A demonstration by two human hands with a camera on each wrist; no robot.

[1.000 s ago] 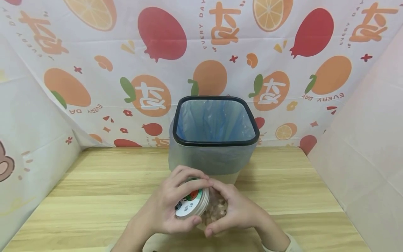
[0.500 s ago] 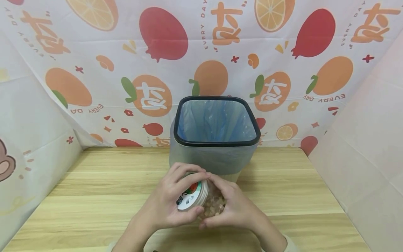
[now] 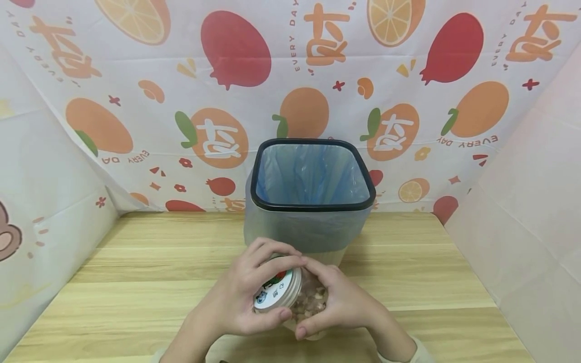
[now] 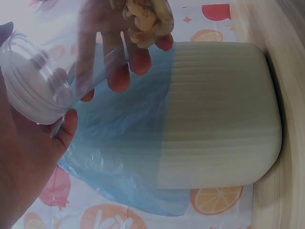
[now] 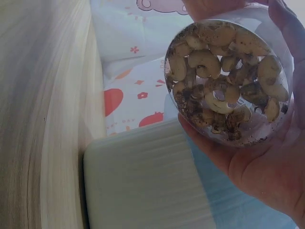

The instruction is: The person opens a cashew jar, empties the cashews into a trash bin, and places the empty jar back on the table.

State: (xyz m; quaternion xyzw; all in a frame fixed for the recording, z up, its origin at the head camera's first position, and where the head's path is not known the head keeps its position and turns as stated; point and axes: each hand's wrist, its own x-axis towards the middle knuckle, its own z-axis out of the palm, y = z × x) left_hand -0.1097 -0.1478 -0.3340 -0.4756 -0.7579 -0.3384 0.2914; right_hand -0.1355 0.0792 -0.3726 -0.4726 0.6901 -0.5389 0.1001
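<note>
A clear round jar is held tilted in both hands over the table, its lid end toward the left. Curved pale nuts that look like cashews, with dark bits among them, lie against the jar's bottom in the right wrist view. My left hand grips the lid, which has a white printed top, with fingers over it and thumb below. Curled round the jar's body is my right hand. In the left wrist view, the jar's clear threaded collar shows beside the left thumb.
Just beyond the hands stands a pale bin with a black rim and a blue bag liner. A fruit-print cloth hangs behind the wooden table. Light cloth walls close both sides.
Both hands rise slightly with the jar, then come back down. The print on the lid now sits at a slightly different angle. The bin has not moved.
</note>
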